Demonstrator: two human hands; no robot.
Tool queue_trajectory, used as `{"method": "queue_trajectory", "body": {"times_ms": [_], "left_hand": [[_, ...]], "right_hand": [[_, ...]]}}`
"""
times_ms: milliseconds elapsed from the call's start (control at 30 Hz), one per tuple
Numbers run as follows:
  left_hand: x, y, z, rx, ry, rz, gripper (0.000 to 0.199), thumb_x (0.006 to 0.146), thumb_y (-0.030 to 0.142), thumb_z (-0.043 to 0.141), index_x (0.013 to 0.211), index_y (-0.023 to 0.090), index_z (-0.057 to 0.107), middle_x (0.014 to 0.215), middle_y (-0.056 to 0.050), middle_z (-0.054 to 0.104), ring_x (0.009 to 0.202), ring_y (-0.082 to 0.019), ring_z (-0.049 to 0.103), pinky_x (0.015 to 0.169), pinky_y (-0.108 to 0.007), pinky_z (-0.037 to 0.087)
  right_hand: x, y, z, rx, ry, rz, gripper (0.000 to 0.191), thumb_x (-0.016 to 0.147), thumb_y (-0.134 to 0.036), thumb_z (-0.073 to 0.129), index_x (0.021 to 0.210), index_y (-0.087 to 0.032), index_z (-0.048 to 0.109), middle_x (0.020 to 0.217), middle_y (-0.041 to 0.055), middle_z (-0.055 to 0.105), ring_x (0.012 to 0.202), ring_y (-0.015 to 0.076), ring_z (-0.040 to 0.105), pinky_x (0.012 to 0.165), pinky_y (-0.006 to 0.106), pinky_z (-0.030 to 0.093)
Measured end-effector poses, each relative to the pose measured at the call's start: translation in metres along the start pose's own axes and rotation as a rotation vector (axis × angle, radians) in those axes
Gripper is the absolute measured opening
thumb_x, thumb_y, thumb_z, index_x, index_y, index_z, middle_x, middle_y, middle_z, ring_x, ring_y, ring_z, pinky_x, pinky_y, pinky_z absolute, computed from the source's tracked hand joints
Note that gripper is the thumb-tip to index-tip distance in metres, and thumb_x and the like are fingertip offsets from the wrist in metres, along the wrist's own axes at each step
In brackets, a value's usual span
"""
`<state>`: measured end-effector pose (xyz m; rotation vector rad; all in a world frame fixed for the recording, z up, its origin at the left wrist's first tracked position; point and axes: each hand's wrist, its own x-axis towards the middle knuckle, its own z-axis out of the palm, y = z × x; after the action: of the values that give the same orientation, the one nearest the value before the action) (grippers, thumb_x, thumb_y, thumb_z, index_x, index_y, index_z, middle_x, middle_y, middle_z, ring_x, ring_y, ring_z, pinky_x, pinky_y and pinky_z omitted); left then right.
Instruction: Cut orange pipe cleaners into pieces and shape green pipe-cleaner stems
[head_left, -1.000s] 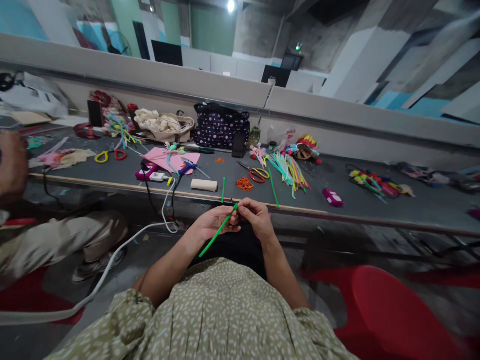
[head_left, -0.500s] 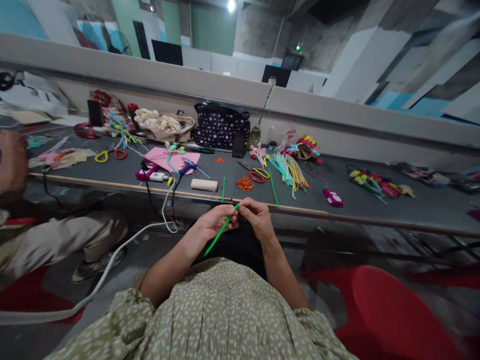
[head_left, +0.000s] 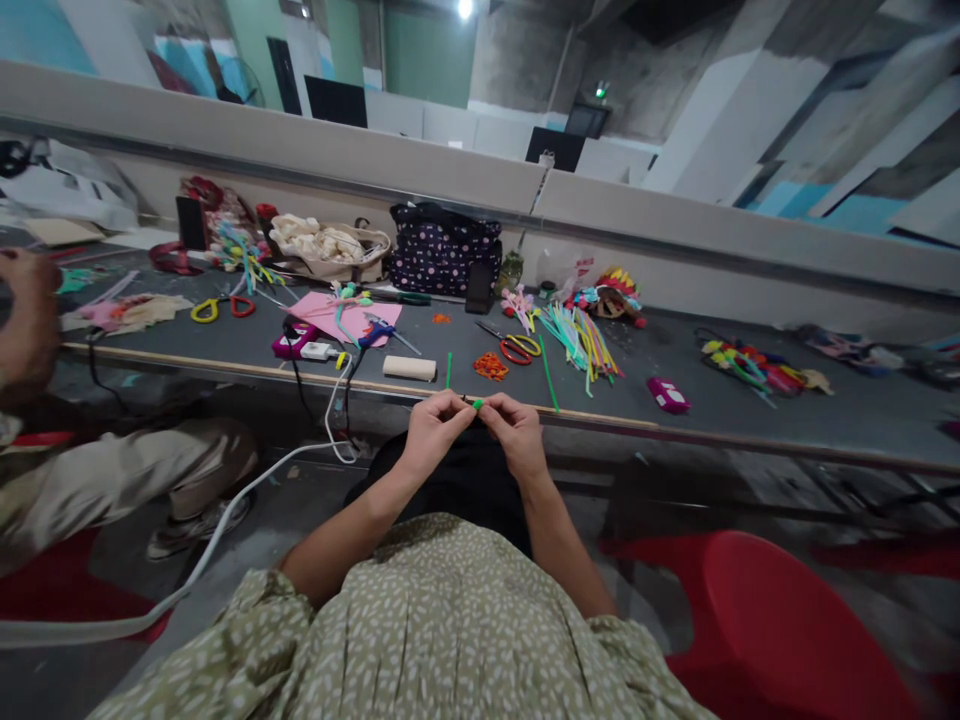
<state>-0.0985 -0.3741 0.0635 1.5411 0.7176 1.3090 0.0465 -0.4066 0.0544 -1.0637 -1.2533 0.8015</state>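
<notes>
Between my two hands is a green pipe cleaner [head_left: 477, 404], of which only a small curled bit shows. My left hand [head_left: 435, 430] pinches it from the left with thumb and forefinger. From the right, the fingertips of my right hand [head_left: 516, 432] are closed on the same bit. The rest of its length is hidden by my fingers. Just beyond my hands, on the table, lie a straight green pipe cleaner [head_left: 550, 374], a small pile of orange curled pieces [head_left: 490, 366], and scissors [head_left: 517, 348] with red and yellow handles.
A cardboard roll [head_left: 409, 369], a blue glue gun [head_left: 376, 333] and pink paper [head_left: 319, 312] lie to the left. Bundled pipe cleaners [head_left: 577, 340] lie right of the scissors. A white cable [head_left: 225, 515] hangs at left, near another person's hand [head_left: 30, 310]. A red stool [head_left: 787, 620] stands right.
The long green tail that stuck out below my left hand is out of sight. My left hand has turned and its fingertips have come up close to my right ones.
</notes>
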Motion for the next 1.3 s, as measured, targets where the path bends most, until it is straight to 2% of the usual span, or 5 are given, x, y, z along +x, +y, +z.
{"method": "queue_trajectory", "body": {"times_ms": [233, 400, 767, 1067, 1300], "left_hand": [[0.001, 0.000, 0.001, 0.351, 0.040, 0.274, 0.023, 0.083, 0.024, 0.060, 0.061, 0.019, 0.056, 0.062, 0.000, 0.052, 0.066, -0.015, 0.046, 0.067, -0.029, 0.036], [-0.001, 0.002, 0.000, 0.429, 0.000, 0.303, 0.019, 0.083, 0.025, 0.060, 0.065, 0.021, 0.060, 0.067, -0.002, 0.054, 0.073, -0.019, 0.047, 0.075, -0.032, 0.036], [0.003, 0.007, 0.002, -0.291, -0.209, -0.311, 0.022, 0.066, 0.032, 0.077, 0.059, 0.016, 0.064, 0.061, -0.001, 0.057, 0.061, -0.013, 0.047, 0.064, -0.025, 0.035], [0.006, -0.014, -0.002, -0.529, -0.204, -0.556, 0.023, 0.067, 0.032, 0.079, 0.073, 0.012, 0.070, 0.069, -0.004, 0.067, 0.064, -0.012, 0.059, 0.066, -0.024, 0.043], [0.007, -0.016, -0.008, -0.794, -0.367, -0.897, 0.014, 0.073, 0.024, 0.071, 0.074, 0.010, 0.069, 0.067, -0.005, 0.065, 0.061, -0.013, 0.060, 0.070, -0.031, 0.050]], "right_hand": [[-0.001, 0.002, 0.000, -0.030, 0.012, 0.015, 0.023, 0.080, -0.042, 0.067, 0.083, -0.019, 0.068, 0.066, -0.0017, 0.055, 0.057, 0.0111, 0.045, 0.052, 0.023, 0.036], [-0.001, 0.002, 0.000, -0.055, 0.025, -0.018, 0.022, 0.082, -0.040, 0.065, 0.081, -0.018, 0.066, 0.071, -0.0011, 0.056, 0.064, 0.0119, 0.047, 0.058, 0.023, 0.038], [-0.006, 0.000, 0.003, -0.081, 0.101, -0.192, 0.015, 0.082, -0.031, 0.060, 0.071, -0.020, 0.058, 0.072, -0.0016, 0.051, 0.068, 0.0135, 0.047, 0.063, 0.025, 0.039], [-0.001, 0.008, 0.001, 0.106, 0.007, 0.026, 0.021, 0.082, -0.040, 0.064, 0.078, -0.019, 0.059, 0.062, -0.0042, 0.055, 0.049, 0.0078, 0.042, 0.047, 0.021, 0.031], [0.000, 0.000, 0.002, 0.178, -0.087, 0.084, 0.026, 0.080, -0.044, 0.067, 0.080, -0.019, 0.059, 0.062, -0.0032, 0.059, 0.050, 0.0098, 0.055, 0.047, 0.021, 0.041]]}}
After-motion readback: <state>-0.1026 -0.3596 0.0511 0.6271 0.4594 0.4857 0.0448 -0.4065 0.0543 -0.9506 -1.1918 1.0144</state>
